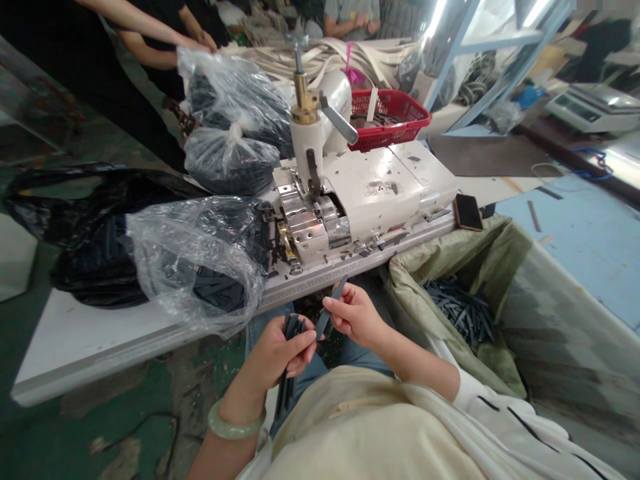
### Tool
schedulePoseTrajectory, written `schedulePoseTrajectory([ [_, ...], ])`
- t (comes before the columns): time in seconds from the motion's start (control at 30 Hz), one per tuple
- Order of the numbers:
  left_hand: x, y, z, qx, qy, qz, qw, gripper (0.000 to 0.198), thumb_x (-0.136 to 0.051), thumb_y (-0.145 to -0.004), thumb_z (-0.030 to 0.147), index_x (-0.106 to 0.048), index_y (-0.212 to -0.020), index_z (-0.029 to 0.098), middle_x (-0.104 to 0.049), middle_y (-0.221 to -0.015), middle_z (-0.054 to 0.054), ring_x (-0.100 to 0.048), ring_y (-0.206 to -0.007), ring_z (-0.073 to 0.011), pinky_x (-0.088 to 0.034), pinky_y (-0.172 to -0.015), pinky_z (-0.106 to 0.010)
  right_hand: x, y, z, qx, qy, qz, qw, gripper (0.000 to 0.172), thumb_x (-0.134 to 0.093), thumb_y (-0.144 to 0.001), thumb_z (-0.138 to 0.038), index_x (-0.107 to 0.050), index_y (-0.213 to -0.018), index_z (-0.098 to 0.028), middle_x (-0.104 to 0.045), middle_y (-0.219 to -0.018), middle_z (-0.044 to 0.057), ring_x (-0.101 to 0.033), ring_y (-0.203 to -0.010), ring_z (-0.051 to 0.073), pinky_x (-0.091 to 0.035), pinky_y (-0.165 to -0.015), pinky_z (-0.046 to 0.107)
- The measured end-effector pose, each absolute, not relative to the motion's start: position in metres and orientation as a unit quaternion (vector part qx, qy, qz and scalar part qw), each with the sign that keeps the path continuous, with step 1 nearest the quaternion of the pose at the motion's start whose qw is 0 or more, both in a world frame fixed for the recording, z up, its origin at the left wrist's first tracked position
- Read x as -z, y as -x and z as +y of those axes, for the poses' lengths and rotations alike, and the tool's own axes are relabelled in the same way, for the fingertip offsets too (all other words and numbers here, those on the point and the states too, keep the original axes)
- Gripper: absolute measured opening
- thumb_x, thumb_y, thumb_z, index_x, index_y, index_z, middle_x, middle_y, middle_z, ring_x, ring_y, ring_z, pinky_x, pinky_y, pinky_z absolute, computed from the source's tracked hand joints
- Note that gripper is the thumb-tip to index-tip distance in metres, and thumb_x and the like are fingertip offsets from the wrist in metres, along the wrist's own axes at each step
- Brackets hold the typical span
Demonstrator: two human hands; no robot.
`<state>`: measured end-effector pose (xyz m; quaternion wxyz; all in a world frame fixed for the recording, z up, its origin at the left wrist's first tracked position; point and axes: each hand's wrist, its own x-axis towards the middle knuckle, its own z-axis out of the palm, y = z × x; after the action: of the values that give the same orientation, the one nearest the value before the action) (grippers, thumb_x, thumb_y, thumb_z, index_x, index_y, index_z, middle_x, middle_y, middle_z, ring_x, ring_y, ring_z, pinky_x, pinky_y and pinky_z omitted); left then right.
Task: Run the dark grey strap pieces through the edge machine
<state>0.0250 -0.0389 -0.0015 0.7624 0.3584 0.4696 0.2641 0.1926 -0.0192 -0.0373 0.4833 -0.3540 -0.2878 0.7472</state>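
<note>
My left hand (287, 350) is wrapped round a bundle of narrow dark strips (287, 393), whose ends stick out above and below the fist. Between both hands stretches a single dark grey strip (325, 319). My right hand (356, 313) pinches its upper part, while the left thumb and finger hold its lower end. Both hands are above my lap, just off the front edge of the table. Beyond them stands a white sewing-type machine (310, 227) with a metal plate and a brass-topped post.
An open clear bag (200, 260) of dark strips lies left of the machine, beside a black bag (95, 233). A green-lined bin (415, 267) with strips stands right. A phone (468, 212) and red basket (390, 119) are behind. Other people's arms (150, 33) reach in at the top left.
</note>
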Motion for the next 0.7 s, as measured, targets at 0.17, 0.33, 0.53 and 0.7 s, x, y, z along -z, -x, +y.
schedulePoseTrajectory([
  [0.17, 0.0053, -0.0222, -0.0378, -0.249, -0.372, 0.448, 0.774, 0.026, -0.070, -0.073, 0.038, -0.058, -0.075, 0.015, -0.054, -0.047, 0.004, -0.031, -0.030, -0.0023, -0.024, -0.030, -0.015, 0.0345, -0.1945, -0.0209, -0.751, 0.352, -0.279, 0.484, 0.035, -0.077, -0.071, -0.040, -0.049, -0.068, -0.018, -0.050, -0.041, -0.010, -0.029, -0.029, 0.002, -0.018, -0.030, 0.015],
  [0.33, 0.0066, -0.0202, -0.0380, -0.254, -0.365, 0.426, 0.788, 0.023, -0.069, -0.075, 0.035, -0.060, -0.077, 0.014, -0.055, -0.048, 0.004, -0.031, -0.030, -0.0022, -0.026, -0.030, -0.015, 0.0332, -0.1950, -0.0218, -0.749, 0.353, -0.270, 0.491, 0.035, -0.078, -0.070, -0.038, -0.049, -0.067, -0.018, -0.050, -0.040, -0.010, -0.029, -0.028, 0.002, -0.017, -0.029, 0.015],
  [0.53, 0.0065, -0.0205, -0.0379, -0.258, -0.367, 0.427, 0.785, 0.024, -0.070, -0.075, 0.035, -0.060, -0.078, 0.013, -0.054, -0.047, 0.004, -0.030, -0.030, -0.0018, -0.026, -0.029, -0.015, 0.0346, -0.1957, -0.0214, -0.747, 0.348, -0.269, 0.498, 0.034, -0.077, -0.072, -0.035, -0.048, -0.067, -0.018, -0.050, -0.041, -0.009, -0.029, -0.028, 0.002, -0.016, -0.030, 0.015],
  [0.7, 0.0090, -0.0225, -0.0384, -0.274, -0.368, 0.440, 0.772, 0.028, -0.073, -0.073, 0.036, -0.053, -0.074, 0.016, -0.054, -0.047, 0.005, -0.032, -0.030, -0.0015, -0.025, -0.029, -0.013, 0.0389, -0.1966, -0.0218, -0.741, 0.350, -0.286, 0.496, 0.032, -0.076, -0.074, -0.035, -0.048, -0.068, -0.019, -0.048, -0.043, -0.010, -0.027, -0.030, 0.002, -0.015, -0.031, 0.016],
])
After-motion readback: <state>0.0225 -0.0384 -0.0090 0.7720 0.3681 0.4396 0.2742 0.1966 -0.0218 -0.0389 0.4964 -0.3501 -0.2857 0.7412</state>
